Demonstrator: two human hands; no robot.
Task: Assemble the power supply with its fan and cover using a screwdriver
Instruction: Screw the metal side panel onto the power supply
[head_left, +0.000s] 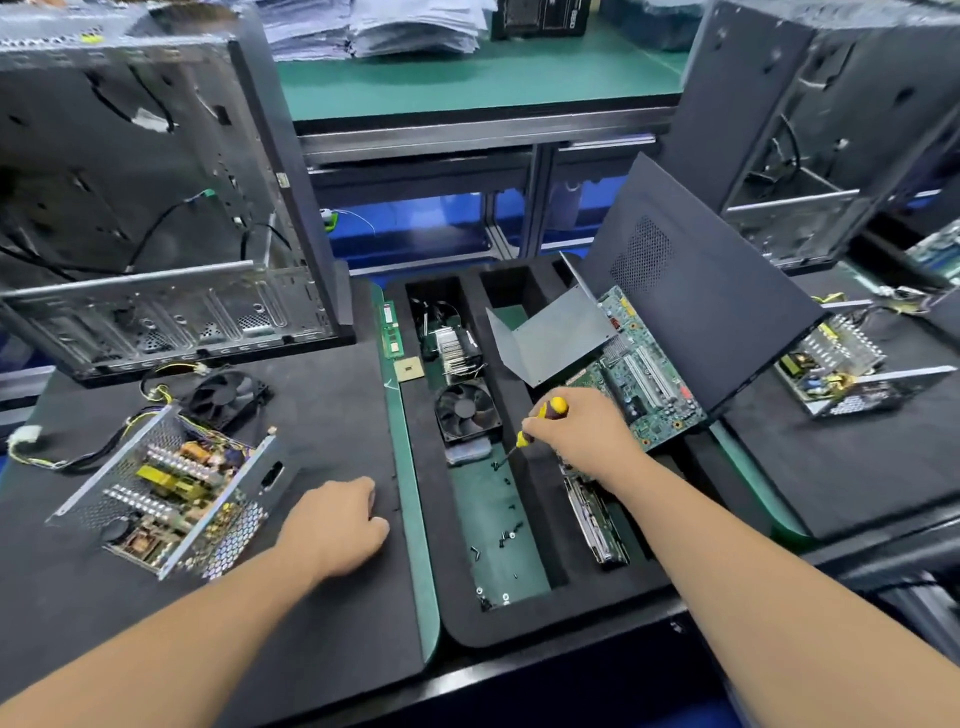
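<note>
Presently the screwdriver (540, 423) is gripped in the right hand (576, 434), tip lowered among loose screws (506, 538) in the foam tray (519, 623), presumably so one can be picked up on the tip. The left hand (337, 525) is rested on the counter (322, 405), fingers curled, nothing held. The open power supply (171, 488) is set at left, well apart, its fan (223, 397) just behind it, uncovered. Computer cases (145, 208) are stood around a dark-matted workshop bench
</note>
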